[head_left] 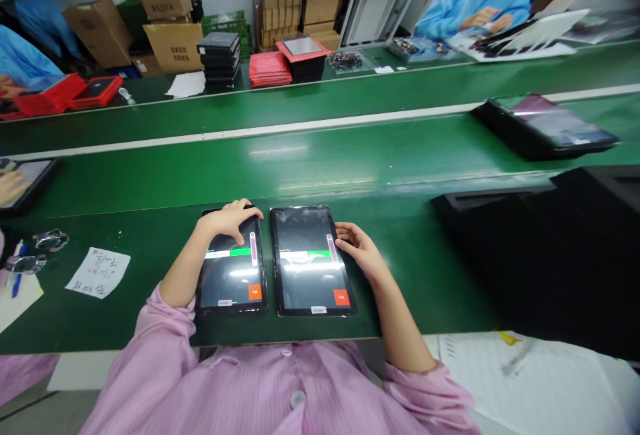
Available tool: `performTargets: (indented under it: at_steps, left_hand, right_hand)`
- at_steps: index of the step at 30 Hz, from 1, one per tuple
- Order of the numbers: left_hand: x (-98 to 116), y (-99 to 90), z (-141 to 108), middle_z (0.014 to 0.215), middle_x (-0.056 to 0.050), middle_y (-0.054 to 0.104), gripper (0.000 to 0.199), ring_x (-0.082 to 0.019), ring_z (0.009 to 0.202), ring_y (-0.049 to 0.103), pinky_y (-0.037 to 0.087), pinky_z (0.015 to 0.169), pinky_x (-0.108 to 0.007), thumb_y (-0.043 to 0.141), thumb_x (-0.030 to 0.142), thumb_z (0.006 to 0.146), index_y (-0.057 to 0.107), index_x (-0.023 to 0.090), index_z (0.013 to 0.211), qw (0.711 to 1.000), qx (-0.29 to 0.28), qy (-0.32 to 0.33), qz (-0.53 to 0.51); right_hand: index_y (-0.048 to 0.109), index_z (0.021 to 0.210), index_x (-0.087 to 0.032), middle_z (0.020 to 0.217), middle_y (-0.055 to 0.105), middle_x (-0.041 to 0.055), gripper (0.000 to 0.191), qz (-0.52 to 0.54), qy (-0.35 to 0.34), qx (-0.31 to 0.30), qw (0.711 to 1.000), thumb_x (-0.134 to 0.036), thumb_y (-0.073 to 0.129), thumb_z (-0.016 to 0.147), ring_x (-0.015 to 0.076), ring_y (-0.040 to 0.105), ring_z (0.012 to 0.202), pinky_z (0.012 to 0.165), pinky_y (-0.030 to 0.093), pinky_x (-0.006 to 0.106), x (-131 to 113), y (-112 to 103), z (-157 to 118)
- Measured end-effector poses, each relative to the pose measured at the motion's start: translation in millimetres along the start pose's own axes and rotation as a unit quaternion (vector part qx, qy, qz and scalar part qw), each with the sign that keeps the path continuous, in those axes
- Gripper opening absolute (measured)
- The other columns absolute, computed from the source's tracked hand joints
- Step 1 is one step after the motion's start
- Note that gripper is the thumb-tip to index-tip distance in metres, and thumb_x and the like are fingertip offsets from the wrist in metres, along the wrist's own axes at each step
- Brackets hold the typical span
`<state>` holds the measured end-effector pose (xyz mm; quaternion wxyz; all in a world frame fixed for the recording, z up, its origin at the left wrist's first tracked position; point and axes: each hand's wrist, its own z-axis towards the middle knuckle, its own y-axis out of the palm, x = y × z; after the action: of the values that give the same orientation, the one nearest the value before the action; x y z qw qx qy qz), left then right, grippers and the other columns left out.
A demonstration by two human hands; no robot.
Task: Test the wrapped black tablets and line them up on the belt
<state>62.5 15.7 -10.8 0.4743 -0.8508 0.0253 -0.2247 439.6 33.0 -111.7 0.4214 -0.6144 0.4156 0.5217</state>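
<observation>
Two black tablets lie flat, side by side, on the green bench. Both screens show a white and green bar, a pink upright slider and an orange square reading "Fail". Across the upper part of the left tablet rests my left hand, its fingers spread toward the top right corner and its thumb over the screen. My right hand touches the right edge of the right tablet near the slider, with fingers extended and slightly apart. Neither hand lifts a tablet. The left forearm hides part of the left tablet's left side.
A large black foam-like block takes up the bench's right side. Beyond it lies another tablet on a black tray. A handwritten note is at left. A co-worker's hand touches a tablet at far left. Cartons stand behind.
</observation>
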Motion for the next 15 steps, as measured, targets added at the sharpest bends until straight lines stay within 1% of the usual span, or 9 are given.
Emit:
performTargets:
  at_steps: [3, 4, 5, 6, 8, 10, 11, 13, 15]
  left_hand:
    - [-24.6, -1.6, -0.8, 0.142, -0.010, 0.050, 0.093, -0.030, 0.130, 0.048, 0.039, 0.106, -0.041, 0.082, 0.035, 0.068, 0.038, 0.033, 0.149, 0.995, 0.036, 0.034, -0.087]
    - [-36.2, -1.8, -0.1, 0.138, -0.010, 0.055, 0.088, -0.028, 0.125, 0.054, 0.042, 0.103, -0.039, 0.079, 0.039, 0.072, 0.038, 0.031, 0.150, 0.988, 0.062, 0.042, -0.133]
    - [-48.9, -1.3, 1.2, 0.130, -0.009, 0.062, 0.078, -0.025, 0.117, 0.060, 0.045, 0.098, -0.036, 0.075, 0.042, 0.075, 0.044, 0.029, 0.146, 0.975, 0.118, 0.039, -0.183]
    - [-61.8, 0.0, 2.7, 0.118, -0.008, 0.068, 0.064, -0.022, 0.104, 0.065, 0.048, 0.090, -0.032, 0.072, 0.043, 0.078, 0.054, 0.026, 0.137, 0.953, 0.197, 0.024, -0.230]
    - [-85.9, 5.4, 5.6, 0.084, -0.004, 0.069, 0.034, -0.016, 0.076, 0.064, 0.048, 0.071, -0.026, 0.065, 0.046, 0.082, 0.068, 0.020, 0.104, 0.876, 0.385, -0.030, -0.289]
    - [-104.3, 14.0, 5.9, 0.061, 0.002, 0.055, 0.031, -0.012, 0.056, 0.052, 0.039, 0.057, -0.022, 0.053, 0.048, 0.089, 0.062, 0.019, 0.079, 0.787, 0.533, -0.085, -0.298]
    - [-110.7, 19.2, 4.6, 0.057, 0.004, 0.047, 0.035, -0.011, 0.053, 0.045, 0.034, 0.053, -0.021, 0.046, 0.048, 0.092, 0.056, 0.020, 0.075, 0.754, 0.579, -0.106, -0.293]
    - [-117.5, 30.9, -0.7, 0.056, 0.006, 0.039, 0.039, -0.011, 0.051, 0.037, 0.028, 0.051, -0.021, 0.033, 0.047, 0.097, 0.048, 0.022, 0.072, 0.705, 0.637, -0.130, -0.283]
    - [-117.9, 43.7, -7.5, 0.056, 0.005, 0.037, 0.040, -0.011, 0.051, 0.035, 0.027, 0.051, -0.021, 0.028, 0.048, 0.098, 0.043, 0.023, 0.070, 0.673, 0.671, -0.142, -0.278]
  right_hand:
    - [0.061, 0.114, -0.027, 0.098, 0.065, 0.0042, 0.048, 0.004, -0.004, -0.001, 1.000, -0.043, 0.078, 0.073, 0.0231, 0.063, 0.097, 0.099, 0.050, 0.044, -0.4, -1.7, 0.1]
    - [0.060, 0.115, -0.027, 0.098, 0.064, 0.0038, 0.049, 0.006, -0.005, -0.001, 1.000, -0.043, 0.079, 0.072, 0.0228, 0.062, 0.097, 0.100, 0.050, 0.043, -0.4, -2.0, 0.1]
    - [0.059, 0.115, -0.027, 0.098, 0.064, 0.0036, 0.050, 0.008, -0.005, -0.001, 1.000, -0.043, 0.079, 0.072, 0.0226, 0.062, 0.098, 0.100, 0.049, 0.043, -0.4, -2.1, 0.1]
    - [0.059, 0.116, -0.028, 0.098, 0.064, 0.0034, 0.051, 0.009, -0.005, -0.002, 1.000, -0.044, 0.079, 0.072, 0.0224, 0.062, 0.098, 0.101, 0.049, 0.043, -0.4, -2.1, 0.0]
    - [0.059, 0.116, -0.028, 0.098, 0.064, 0.0034, 0.052, 0.008, -0.006, -0.003, 1.000, -0.045, 0.080, 0.071, 0.0224, 0.063, 0.098, 0.101, 0.049, 0.043, -0.6, -1.8, 0.0]
    - [0.059, 0.116, -0.028, 0.098, 0.065, 0.0036, 0.053, 0.007, -0.007, -0.004, 1.000, -0.046, 0.080, 0.070, 0.0227, 0.063, 0.098, 0.101, 0.049, 0.043, -0.5, -1.5, 0.1]
    - [0.059, 0.115, -0.027, 0.098, 0.065, 0.0037, 0.054, 0.008, -0.008, -0.003, 1.000, -0.046, 0.080, 0.069, 0.0228, 0.063, 0.098, 0.100, 0.049, 0.043, -0.3, -1.4, 0.2]
    - [0.059, 0.115, -0.028, 0.098, 0.066, 0.0037, 0.055, 0.012, -0.009, 0.001, 1.000, -0.046, 0.081, 0.068, 0.0227, 0.063, 0.097, 0.099, 0.050, 0.043, 0.3, -1.2, 0.6]
    - [0.058, 0.114, -0.028, 0.098, 0.066, 0.0038, 0.057, 0.019, -0.010, 0.005, 1.000, -0.046, 0.083, 0.066, 0.0225, 0.064, 0.094, 0.097, 0.051, 0.043, -0.2, -0.2, 1.2]
